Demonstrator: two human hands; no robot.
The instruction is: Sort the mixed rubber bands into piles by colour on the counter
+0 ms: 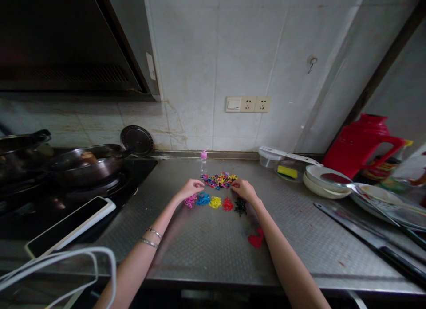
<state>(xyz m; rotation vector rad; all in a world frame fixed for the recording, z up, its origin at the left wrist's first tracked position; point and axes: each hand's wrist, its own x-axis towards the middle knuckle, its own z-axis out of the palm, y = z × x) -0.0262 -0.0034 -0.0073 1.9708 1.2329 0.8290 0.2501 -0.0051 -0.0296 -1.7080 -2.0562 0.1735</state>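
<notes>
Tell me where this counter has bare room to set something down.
Bare counter lies between the forearms, nearer than the sorted piles, bar one red piece, and from the right hand rightward to the long dark tool. Crowded: dishes at right, pan and phone at left.

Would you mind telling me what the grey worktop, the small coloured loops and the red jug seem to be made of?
The grey embossed worktop looks like stainless steel: dull sheen, pressed dot pattern. The small coloured loops look like rubber or elastic bands, thin and limp, though too small to be sure. The red jug seems glossy plastic, with smooth moulded highlights.
</notes>
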